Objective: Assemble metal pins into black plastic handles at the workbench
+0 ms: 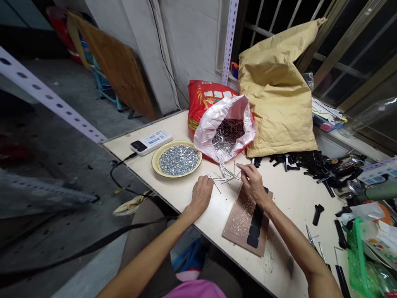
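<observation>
My left hand [202,193] rests at the table's front edge with its fingers curled, their tips at the left end of a loose pile of thin silver metal pins [225,178]. On the pile's right side, my right hand [253,184] has its thumb and fingers pinched together. What either hand holds is too small or hidden to make out. Beneath my right wrist lies a brown board [238,223] with a row of black rounded pads [254,231], partly covered by the hand. Behind the pins, a red bag [203,99] with a white lining lies open, showing silver and reddish-brown pins [229,134].
Left of the pins stands a yellow plate [155,165] full of small silver pieces, beside a white device [151,142] with a cable. A large tan sack [276,99] stands behind. Black plastic parts [319,165], hand tools [322,250] and a green basket [355,256] are on the right.
</observation>
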Demonstrator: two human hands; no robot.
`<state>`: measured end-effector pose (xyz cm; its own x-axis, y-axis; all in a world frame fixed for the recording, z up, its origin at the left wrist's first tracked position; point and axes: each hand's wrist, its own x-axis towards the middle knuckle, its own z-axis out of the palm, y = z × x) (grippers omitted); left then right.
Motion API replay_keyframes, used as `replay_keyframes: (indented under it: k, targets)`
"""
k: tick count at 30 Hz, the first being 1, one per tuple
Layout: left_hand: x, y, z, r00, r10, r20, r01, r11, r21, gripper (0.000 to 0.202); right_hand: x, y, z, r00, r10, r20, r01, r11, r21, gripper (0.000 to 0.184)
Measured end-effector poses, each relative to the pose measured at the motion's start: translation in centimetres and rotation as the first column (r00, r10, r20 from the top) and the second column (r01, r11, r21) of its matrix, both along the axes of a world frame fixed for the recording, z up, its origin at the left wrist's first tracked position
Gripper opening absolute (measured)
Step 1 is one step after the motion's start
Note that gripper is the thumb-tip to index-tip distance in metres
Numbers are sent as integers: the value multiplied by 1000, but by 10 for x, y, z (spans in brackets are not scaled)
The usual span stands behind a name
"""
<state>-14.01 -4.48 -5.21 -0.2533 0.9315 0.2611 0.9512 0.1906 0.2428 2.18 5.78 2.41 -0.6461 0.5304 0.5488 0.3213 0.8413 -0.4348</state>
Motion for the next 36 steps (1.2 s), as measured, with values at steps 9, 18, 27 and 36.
replay_keyframes:
  k: [9,18,27,36]
  targets:
    - [-1,0,7,978,26,206,-33,999,30,25,5,-54,-13,999,-48,6,48,964,-261,25]
    - [16,-24,36,3,-27,1000,-146,989,27,35,5,-83,-15,993,-4,116,42,944,-327,30]
    - [27,-28,53,-321,-32,946,-203,979,-36,42,10,-90,-8,994,-16,111,52,944,-326,35]
    - [34,-31,55,-289,-62,955,-201,980,3,39,15,-96,-8,997,-63,38,72,936,-345,33]
